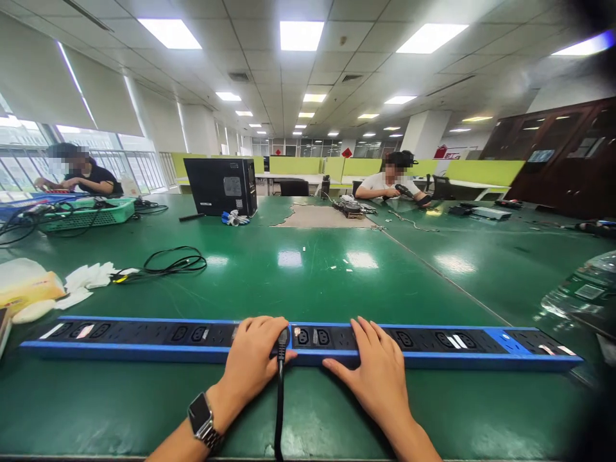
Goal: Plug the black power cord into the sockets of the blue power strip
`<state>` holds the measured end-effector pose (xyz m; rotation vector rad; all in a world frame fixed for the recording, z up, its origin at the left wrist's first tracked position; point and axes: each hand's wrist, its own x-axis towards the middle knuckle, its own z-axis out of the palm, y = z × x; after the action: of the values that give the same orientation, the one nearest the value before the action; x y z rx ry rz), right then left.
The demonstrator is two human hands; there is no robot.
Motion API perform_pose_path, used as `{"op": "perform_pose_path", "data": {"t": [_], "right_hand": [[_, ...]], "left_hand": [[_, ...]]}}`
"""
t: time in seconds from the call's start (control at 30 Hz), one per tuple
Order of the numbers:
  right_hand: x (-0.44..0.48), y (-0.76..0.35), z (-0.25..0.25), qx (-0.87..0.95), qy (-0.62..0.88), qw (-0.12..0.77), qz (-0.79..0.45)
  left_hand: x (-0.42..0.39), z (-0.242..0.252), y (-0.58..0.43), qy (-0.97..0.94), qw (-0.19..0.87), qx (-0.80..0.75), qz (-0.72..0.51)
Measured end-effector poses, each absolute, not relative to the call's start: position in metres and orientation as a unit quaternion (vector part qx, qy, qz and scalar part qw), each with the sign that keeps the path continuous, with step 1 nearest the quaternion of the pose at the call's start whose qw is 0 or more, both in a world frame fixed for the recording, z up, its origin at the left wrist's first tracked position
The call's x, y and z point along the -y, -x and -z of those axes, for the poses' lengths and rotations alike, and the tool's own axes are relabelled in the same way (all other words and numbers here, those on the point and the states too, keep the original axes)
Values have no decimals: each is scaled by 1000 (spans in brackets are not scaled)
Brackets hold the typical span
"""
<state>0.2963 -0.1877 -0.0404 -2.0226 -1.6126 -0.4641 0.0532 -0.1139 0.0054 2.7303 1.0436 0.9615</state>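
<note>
A long blue power strip (308,360) with black sockets lies across the green table in front of me. My left hand (255,353), with a watch (201,415) on its wrist, grips the strip just left of its middle, fingers over the far edge and thumb at the near side. Right of the middle, my right hand (378,362) holds the strip the same way. A black plug (283,343) is at the strip beside my left fingers; whether it is fully seated is hidden. Its cable (279,410) passes over my left thumb to the table's near edge.
Left are a coiled black cable (176,260), crumpled tissues (89,279) and a green basket (96,215) of cables. Further back stands a black computer case (219,186). A plastic bottle (584,289) lies right. Two people sit at the far side, one holding a power drill (404,190).
</note>
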Motion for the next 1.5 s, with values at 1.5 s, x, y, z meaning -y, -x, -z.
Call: {"op": "perform_pose_path", "data": {"t": [1.5], "right_hand": [[188,-297,40,595,743,254,172]], "left_hand": [[109,-12,-57,-868,67,-390,-300]]}}
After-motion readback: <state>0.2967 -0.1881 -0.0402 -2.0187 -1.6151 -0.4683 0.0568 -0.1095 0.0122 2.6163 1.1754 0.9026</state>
